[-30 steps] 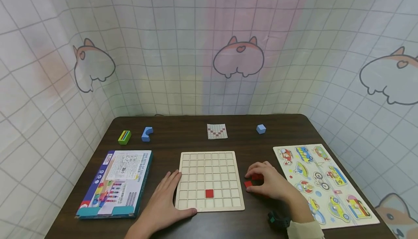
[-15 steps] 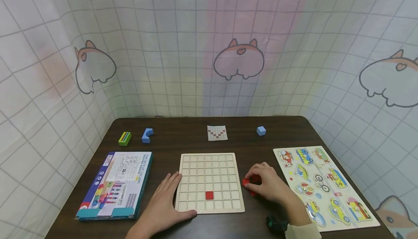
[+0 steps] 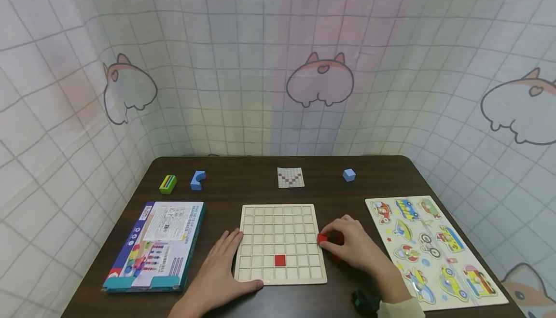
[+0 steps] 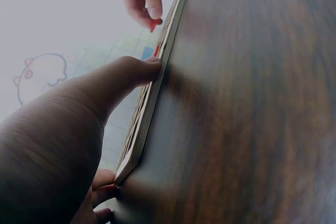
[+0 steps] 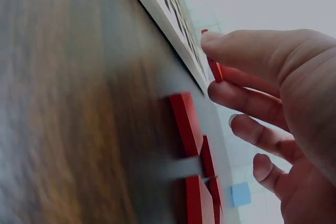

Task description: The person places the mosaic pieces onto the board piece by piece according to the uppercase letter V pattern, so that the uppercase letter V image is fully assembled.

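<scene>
One red tile (image 3: pixel 322 238) is pinched between the thumb and the facing fingertips of the person's right hand (image 3: pixel 354 245), whose lower fingers are bent and apart. It is lifted over the dark table (image 3: pixel 234 195), close by the right edge of the grid board (image 3: pixel 262 234); if it touches this edge, I cannot tell. Another red tile (image 3: pixel 280 260) lies in a cell in the second row from the near side. At least four loose red pieces (image 5: pixel 186 124) rest on the table just under the right hand, which partly hides them from above.

The left hand (image 3: pixel 215 272) lies between the board and a flat box (image 3: pixel 154 245), the thumb spread wide along the near edge, the other fingers rather straight at the left edge.

On the right, a vehicle puzzle (image 3: pixel 436 260) is partly covered by the forearm, beside a black object (image 3: pixel 364 302). Farther back stand a green block (image 3: pixel 168 184), a blue arch (image 3: pixel 197 180), a pattern card (image 3: pixel 291 177) and a blue cube (image 3: pixel 349 175).
</scene>
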Available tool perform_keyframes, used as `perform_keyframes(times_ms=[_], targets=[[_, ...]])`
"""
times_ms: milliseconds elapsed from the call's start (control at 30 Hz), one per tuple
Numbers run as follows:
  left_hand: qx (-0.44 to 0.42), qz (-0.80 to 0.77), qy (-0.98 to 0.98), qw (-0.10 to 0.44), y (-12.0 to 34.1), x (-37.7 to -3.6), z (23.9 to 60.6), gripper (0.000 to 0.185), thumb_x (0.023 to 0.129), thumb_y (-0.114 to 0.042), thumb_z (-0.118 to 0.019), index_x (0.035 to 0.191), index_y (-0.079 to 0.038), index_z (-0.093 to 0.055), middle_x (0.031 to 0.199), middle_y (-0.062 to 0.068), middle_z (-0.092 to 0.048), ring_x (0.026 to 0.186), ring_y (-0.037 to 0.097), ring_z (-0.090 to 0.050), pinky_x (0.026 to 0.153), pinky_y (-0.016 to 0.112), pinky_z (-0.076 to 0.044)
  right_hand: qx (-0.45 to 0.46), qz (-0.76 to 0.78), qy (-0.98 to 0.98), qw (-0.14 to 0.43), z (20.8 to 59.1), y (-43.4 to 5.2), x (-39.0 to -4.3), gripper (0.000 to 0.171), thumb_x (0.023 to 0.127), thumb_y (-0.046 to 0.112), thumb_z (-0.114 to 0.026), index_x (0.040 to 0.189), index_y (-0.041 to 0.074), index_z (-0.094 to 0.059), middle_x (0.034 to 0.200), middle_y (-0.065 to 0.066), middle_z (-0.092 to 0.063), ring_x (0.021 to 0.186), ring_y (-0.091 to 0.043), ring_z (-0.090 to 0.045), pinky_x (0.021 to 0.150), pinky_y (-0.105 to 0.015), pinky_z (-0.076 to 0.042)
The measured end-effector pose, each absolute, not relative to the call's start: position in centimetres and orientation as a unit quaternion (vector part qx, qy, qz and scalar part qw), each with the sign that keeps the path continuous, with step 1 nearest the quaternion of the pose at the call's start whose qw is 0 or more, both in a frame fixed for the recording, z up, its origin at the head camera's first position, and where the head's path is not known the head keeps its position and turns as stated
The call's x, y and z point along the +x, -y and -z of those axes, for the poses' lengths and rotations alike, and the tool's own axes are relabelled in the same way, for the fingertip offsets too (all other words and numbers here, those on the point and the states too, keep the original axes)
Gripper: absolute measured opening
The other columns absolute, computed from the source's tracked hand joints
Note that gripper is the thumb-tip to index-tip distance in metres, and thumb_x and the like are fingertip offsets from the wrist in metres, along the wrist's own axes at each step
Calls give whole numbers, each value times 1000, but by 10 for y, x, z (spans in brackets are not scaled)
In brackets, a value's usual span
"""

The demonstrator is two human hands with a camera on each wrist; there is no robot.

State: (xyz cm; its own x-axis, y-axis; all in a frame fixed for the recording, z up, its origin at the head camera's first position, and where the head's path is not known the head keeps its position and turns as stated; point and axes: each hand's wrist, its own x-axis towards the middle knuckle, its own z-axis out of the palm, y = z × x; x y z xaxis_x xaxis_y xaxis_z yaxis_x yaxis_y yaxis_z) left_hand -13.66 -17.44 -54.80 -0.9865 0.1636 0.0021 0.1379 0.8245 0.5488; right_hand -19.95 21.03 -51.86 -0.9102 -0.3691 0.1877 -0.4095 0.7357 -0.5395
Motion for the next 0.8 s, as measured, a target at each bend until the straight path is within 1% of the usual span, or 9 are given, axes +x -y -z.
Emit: perform_keyframes(times_ms=[167, 300, 400, 567, 667, 800], targets=[[77, -282, -956, 29, 175, -138, 549, 143, 65, -99, -79, 175, -19, -37, 183, 3, -32, 174, 36, -20, 137, 67, -26, 227, -305, 924, 32, 515, -201, -199, 18, 95, 34, -91, 110, 32, -81, 105, 23, -75, 99, -13, -56, 94, -39, -41], [79, -283, -955, 26, 175, -137, 549, 142, 65, -98, -80, 174, -18, -37, 183, 3, -33, 174, 36, -20, 138, 67, -26, 245, -301, 921, 39, 513, -194, -199, 18, 95, 32, -91, 109, 29, -81, 104, 20, -76, 99, -11, -56, 95, -41, -42], [83, -285, -955, 21, 175, -137, 549, 141, 65, -97, -81, 174, -17, -39, 183, 4, -34, 173, 37, -22, 137, 67, -27, 245, -300, 921, 36, 511, -189, -199, 18, 94, 31, -91, 109, 30, -81, 104, 20, -76, 98, -11, -55, 96, -41, -43], [81, -284, -955, 24, 175, -137, 549, 142, 65, -98, -80, 174, -18, -37, 183, 2, -33, 174, 36, -21, 137, 67, -26, 251, -298, 921, 33, 509, -180, -200, 16, 94, 30, -91, 107, 30, -81, 101, 21, -74, 100, -16, -58, 97, -41, -43], [82, -284, -955, 23, 175, -137, 549, 142, 65, -98, -80, 174, -18, -38, 183, 3, -33, 174, 36, -22, 137, 67, -26, 261, -294, 919, 39, 508, -174, -201, 14, 95, 29, -91, 105, 29, -81, 99, 20, -73, 99, -19, -59, 95, -41, -42], [87, -283, -955, 13, 175, -137, 550, 140, 65, -97, -81, 173, -17, -40, 182, 4, -36, 173, 37, -24, 136, 67, -28, 269, -291, 917, 43, 507, -167, -201, 14, 95, 28, -91, 106, 27, -81, 99, 18, -73, 98, -19, -59, 92, -39, -41]])
